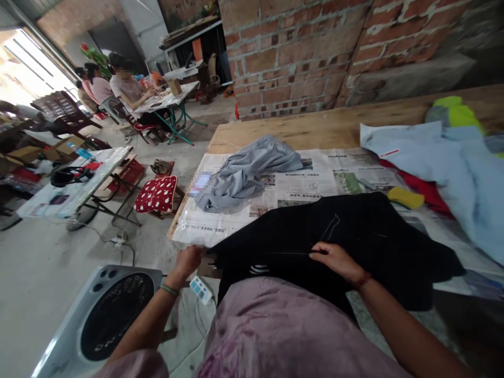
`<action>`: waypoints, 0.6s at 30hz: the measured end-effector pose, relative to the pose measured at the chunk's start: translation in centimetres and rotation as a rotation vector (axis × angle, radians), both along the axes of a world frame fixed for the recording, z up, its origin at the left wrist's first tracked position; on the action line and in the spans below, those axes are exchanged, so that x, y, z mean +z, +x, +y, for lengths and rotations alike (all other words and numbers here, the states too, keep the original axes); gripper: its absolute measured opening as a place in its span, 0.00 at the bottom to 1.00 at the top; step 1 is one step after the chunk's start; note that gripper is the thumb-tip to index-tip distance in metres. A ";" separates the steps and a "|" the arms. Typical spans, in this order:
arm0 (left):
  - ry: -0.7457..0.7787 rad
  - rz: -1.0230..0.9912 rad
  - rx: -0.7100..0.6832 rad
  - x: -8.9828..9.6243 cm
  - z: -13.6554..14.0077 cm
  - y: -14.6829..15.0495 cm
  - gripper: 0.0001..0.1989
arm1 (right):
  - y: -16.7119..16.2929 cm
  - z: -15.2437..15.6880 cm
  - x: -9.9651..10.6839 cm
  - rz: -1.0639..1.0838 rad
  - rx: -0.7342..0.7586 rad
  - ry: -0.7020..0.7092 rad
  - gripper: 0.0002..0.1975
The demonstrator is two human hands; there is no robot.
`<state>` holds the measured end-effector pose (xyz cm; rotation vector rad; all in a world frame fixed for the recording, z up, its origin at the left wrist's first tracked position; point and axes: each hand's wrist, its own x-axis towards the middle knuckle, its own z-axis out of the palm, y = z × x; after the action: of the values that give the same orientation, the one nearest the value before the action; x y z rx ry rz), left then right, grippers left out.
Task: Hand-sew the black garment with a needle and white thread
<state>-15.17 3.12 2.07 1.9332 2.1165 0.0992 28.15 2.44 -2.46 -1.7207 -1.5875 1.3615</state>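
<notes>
A black garment (354,226) lies over the front edge of the table and hangs down toward my lap. At its pointed left end, my left hand (190,261) is closed on the cloth, just past the table's corner. My right hand (334,260) pinches the same garment near its middle, thumb against fingers. Between the two hands the edge is drawn fairly straight, with a thin pale line along it. A loose light thread or drawstring (331,227) shows on the black cloth. White stripes (260,270) show just below the edge.
Newspaper (212,226) covers much of the wooden table (331,135). On it lie a grey garment (252,168), a yellow sponge-like piece (405,198) and light blue cloth (441,157). A fan (118,315) and power strip (200,290) stand lower left. People sit at tables behind.
</notes>
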 end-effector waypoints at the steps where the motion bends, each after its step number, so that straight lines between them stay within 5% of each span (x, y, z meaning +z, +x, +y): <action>1: 0.009 -0.016 -0.017 0.2 0.4 0.5 0.10 | 0.0 0.0 0.0 -0.002 0.002 0.010 0.11; 9: 0.081 -0.604 -0.424 -0.3 2.3 13.5 0.12 | 0.0 -0.8 -0.5 -0.026 0.082 0.192 0.11; 13: -0.110 -0.722 -0.557 -0.9 2.6 19.5 0.13 | 0.0 -1.4 -0.4 -0.018 0.099 0.268 0.09; 18: -0.324 -0.732 -0.662 -2.0 2.9 22.4 0.11 | 0.1 -1.3 -0.1 0.008 0.113 0.291 0.07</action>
<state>7.19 6.04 0.10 1.8907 0.9265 0.2602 28.27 1.15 -2.56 -1.4707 -1.8017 1.1185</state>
